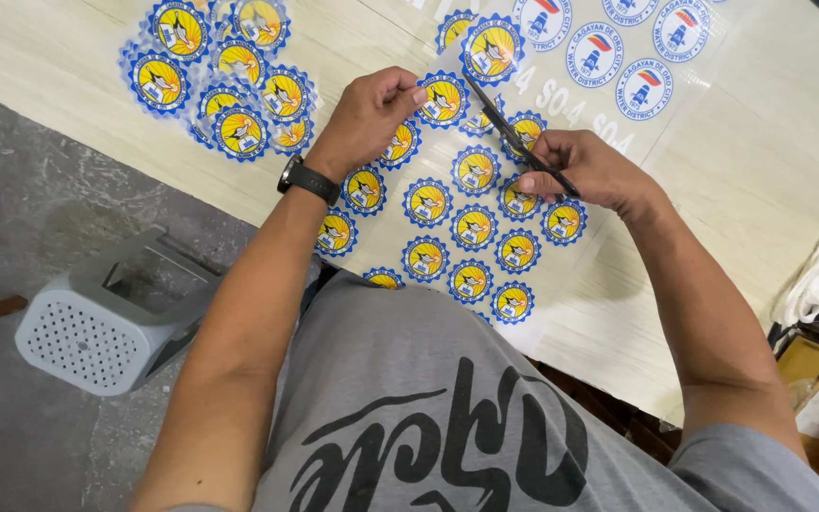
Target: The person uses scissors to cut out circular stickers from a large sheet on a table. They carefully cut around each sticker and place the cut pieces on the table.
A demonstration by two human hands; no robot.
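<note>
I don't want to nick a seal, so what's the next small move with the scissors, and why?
Probably close the scissors a short way along the blue scalloped edge of the seal pinched in the left hand, then turn the sheet a little. The blades sit open right beside that seal, the right hand works the handles, and other seals crowd close.

Glossy sticker sheet (447, 204) (plastic film) — smooth
</note>
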